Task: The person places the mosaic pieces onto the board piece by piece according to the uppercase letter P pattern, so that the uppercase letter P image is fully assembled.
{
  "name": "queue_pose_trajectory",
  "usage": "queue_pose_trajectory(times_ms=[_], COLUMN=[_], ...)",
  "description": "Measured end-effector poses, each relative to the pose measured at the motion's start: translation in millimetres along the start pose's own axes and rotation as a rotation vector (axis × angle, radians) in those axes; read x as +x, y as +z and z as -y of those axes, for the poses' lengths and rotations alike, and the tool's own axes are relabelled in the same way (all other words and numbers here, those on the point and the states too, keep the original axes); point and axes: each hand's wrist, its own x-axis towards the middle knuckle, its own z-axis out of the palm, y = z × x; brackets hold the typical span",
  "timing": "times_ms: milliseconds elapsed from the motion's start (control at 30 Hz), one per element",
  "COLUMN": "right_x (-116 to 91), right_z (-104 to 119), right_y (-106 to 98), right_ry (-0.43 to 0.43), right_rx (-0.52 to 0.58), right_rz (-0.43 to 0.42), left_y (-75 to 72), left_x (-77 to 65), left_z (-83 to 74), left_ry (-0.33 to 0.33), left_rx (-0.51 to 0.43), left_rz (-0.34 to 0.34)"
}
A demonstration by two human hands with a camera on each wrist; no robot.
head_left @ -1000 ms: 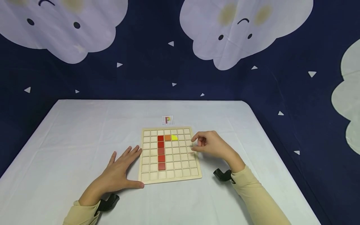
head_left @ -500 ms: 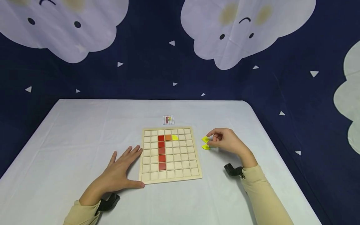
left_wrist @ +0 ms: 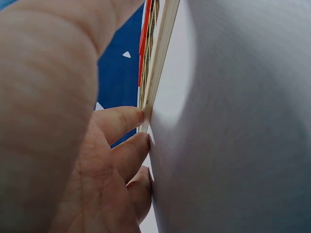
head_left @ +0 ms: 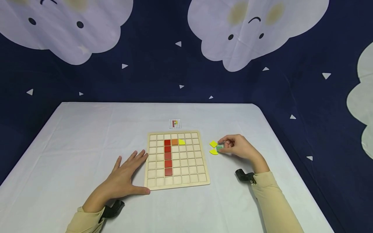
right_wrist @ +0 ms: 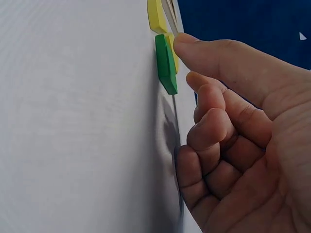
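Observation:
A light wooden grid board lies on the table. A column of red squares fills part of it, with an orange square and a yellow quarter-round tile beside the top one. My left hand rests at the board's left edge with fingers spread, its thumb at the lower left corner. Right of the board, my right hand is at a green tile. Thumb and index finger are apart around that tile; the other fingers are curled. A yellow square and yellow rounded tile lie next to it.
A small printed pattern card lies behind the board. White cloth covers the table. A dark blue backdrop with clouds hangs behind. Each wrist carries a black camera.
My right hand has moved right, from the board's right edge to the loose tiles. It has drawn back slightly, and the green tile now shows. The left hand has stayed in place.

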Motion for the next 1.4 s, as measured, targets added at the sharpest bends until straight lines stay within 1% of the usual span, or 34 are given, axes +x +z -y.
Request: queue_pose_trajectory(times_ms=[300,567,1000,1400], right_x=[-1.5,-4.8,-4.2,-4.4], right_z=[-3.4,-4.9,-6.2,-3.6], right_y=[-2.9,-3.7,-3.3,-3.7], right_ry=[0.005,0.027,0.009,0.021], right_rx=[0.024,0.045,0.029,-0.008], right_rz=[0.023,0.041,0.049,0.052], left_y=[-0.5,0.2,-1.6,-1.6], left_x=[-0.6,-0.5,-1.6,-1.4], left_z=[0.0,-0.2,-1.7,-3.3], left_ry=[-0.002,-0.005,0.001,-0.007], left_rx=[-0.006,-0.007,-0.009,0.000], left_rz=[0.000,0.000,0.000,0.001])
